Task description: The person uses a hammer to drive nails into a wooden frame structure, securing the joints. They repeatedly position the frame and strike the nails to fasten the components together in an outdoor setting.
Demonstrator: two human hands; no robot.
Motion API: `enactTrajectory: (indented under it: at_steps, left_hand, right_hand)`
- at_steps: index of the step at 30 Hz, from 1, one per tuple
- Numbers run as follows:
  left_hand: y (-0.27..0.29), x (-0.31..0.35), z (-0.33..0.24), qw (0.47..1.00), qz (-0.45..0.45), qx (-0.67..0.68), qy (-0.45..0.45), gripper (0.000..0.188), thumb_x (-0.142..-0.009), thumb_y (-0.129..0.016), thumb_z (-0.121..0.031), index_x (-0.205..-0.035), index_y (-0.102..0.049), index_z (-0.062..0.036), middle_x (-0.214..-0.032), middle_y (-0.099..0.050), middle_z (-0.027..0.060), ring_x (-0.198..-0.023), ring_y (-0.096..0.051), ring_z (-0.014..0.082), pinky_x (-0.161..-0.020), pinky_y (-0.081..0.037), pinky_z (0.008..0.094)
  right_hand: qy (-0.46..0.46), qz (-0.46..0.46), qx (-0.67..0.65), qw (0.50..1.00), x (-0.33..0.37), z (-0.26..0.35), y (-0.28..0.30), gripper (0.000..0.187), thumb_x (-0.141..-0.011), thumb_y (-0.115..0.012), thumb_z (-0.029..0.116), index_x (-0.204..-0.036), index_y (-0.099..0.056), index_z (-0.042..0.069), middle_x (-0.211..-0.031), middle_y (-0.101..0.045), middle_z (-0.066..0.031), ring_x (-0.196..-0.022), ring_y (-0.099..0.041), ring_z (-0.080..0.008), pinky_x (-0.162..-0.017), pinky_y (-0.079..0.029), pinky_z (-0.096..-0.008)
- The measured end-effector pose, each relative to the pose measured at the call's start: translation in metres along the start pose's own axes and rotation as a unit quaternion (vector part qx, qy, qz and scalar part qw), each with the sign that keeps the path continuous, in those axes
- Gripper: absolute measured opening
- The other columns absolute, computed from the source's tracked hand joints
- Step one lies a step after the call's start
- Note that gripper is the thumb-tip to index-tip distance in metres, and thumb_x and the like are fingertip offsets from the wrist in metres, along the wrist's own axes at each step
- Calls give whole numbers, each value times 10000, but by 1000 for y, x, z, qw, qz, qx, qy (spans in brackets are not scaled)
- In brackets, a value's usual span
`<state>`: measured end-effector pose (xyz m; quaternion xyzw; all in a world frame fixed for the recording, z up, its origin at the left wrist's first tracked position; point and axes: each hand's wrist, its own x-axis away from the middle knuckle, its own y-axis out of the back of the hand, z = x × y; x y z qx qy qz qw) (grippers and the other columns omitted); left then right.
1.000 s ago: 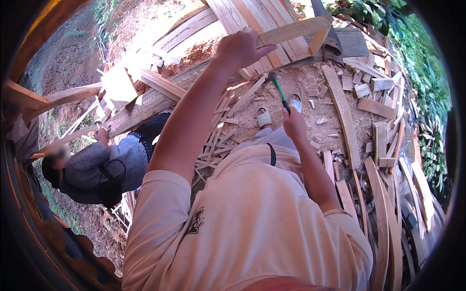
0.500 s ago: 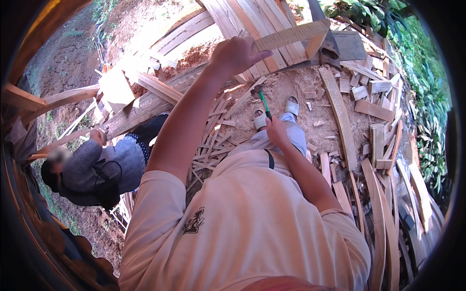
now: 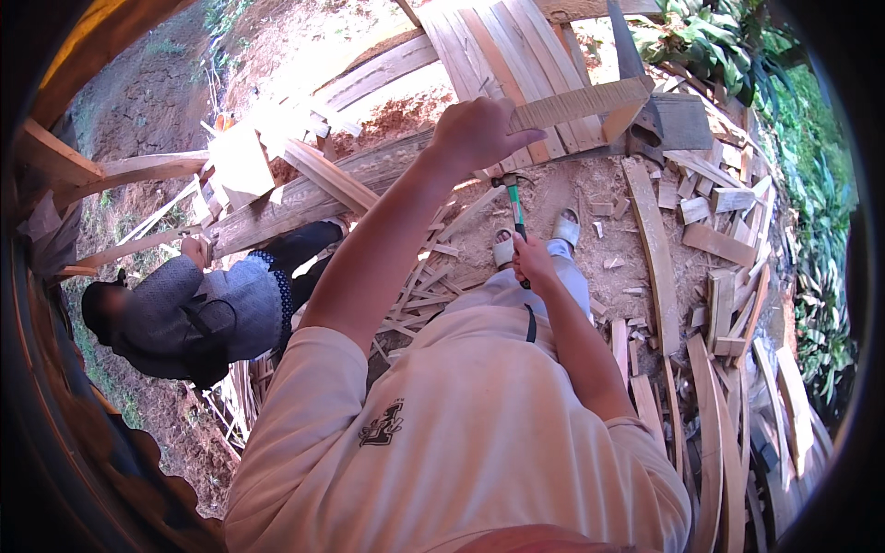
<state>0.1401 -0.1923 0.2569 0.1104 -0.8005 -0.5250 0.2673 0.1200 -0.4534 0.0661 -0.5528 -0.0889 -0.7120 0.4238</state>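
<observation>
My left hand (image 3: 475, 135) is closed around the left end of a short wooden strip (image 3: 585, 103), its thumb pointing right. The strip lies across the near end of a row of pale wooden slats (image 3: 516, 55), and a second short piece shows beneath its right end. In my right hand (image 3: 533, 259) is a hammer (image 3: 515, 205) with a green and black handle, gripped low on the handle. Its dark head points away from me, just below the slats' near edge. The fingers of my left hand are partly hidden behind the hand.
A handsaw (image 3: 636, 88) stands right of the slats, by a dark plank (image 3: 684, 122). Wood offcuts (image 3: 719, 241) and long boards (image 3: 653, 249) litter the ground at right. At left a person (image 3: 221, 309) bends over a long beam (image 3: 304, 207), hands on a wood strip.
The hammer has risen toward the slats, its head now close to their near edge. My left hand keeps its grip on the strip. The whole view has shifted slightly.
</observation>
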Motion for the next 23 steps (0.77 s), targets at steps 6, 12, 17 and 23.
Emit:
enactTrajectory:
  at_steps: [6,12,17,23]
  left_hand:
    - [13,10,-8,999,-22,39,15,829,-873,-597,-824,-1003,-716,-15,-747,-726,141,-728,-764,307,-647,-609,445]
    - [-26,52,47,834,-431,333,92,403,-1075,-571,-387,-1164,-599,5,-1084,-683,167,-974,-655,265,-893,-532,423]
    - [-175,79,115,495,-127,738,440,687,-995,-625,-587,-1259,-567,44,-1123,-652,188,-1039,-659,295,-930,-540,457]
    - [-261,52,87,292,12,865,408,1273,-896,-687,-699,-1626,-29,111,-1698,-189,295,-1505,-397,419,-1199,-412,505]
  right_hand:
    - [1,-32,-21,999,72,30,29,337,-1084,-592,351,-845,-460,154,-616,-386,62,-449,-354,-63,-401,-307,-264]
    - [132,-230,-45,963,190,79,108,326,-1020,-707,270,-819,-483,146,-573,-410,60,-417,-382,-65,-384,-309,-274]
    - [365,-293,-1,884,209,189,165,360,-989,-751,199,-725,-515,132,-567,-446,44,-428,-399,-68,-411,-302,-262]
    - [556,-292,497,599,133,437,114,232,-987,-749,313,-1017,-735,84,-729,-639,-8,-633,-589,-159,-619,-461,-322]
